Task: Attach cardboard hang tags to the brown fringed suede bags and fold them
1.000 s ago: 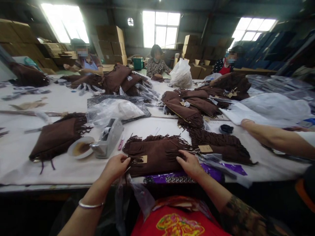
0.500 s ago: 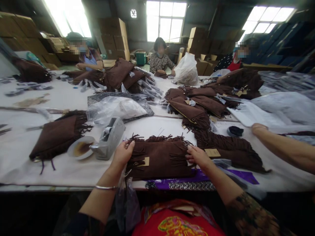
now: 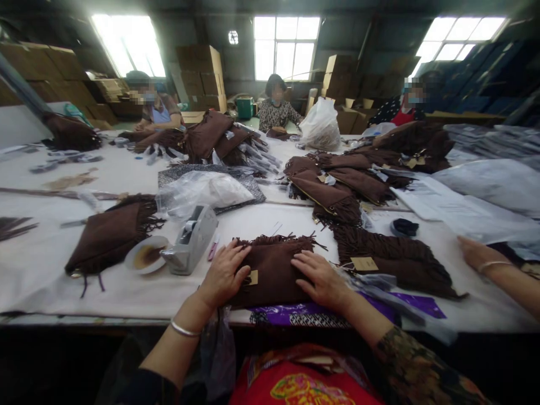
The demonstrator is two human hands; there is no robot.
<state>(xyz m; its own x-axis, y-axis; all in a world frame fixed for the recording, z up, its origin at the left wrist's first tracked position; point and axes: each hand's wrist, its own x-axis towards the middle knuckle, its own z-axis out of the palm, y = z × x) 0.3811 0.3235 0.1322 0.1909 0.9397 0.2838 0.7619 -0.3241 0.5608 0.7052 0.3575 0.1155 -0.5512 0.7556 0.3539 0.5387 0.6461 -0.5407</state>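
Observation:
A dark brown fringed bag [image 3: 272,270] lies flat at the table's front edge, its fringe pointing away from me. My left hand [image 3: 225,273] rests on the bag's left end with fingers stretched out, beside a small tan tag [image 3: 253,277]. On the right end lies my right hand [image 3: 318,275], palm down, fingers apart. Under the bag's near edge is a purple plastic sheet [image 3: 287,313] with a black-and-white pattern. Another fringed bag [image 3: 396,264] with a tan tag lies just to the right.
Left of my hands stand a grey tape dispenser [image 3: 192,242], a shallow white dish [image 3: 134,260] and another brown bag [image 3: 105,239]. Brown bags [image 3: 333,180] are piled farther back. A co-worker's hand [image 3: 481,253] is at the right; several people sit across the table.
Both hands have let go of the fringe at the bag's ends and moved inward to lie flat on it. The co-worker's hand at the right has shifted right and nearer.

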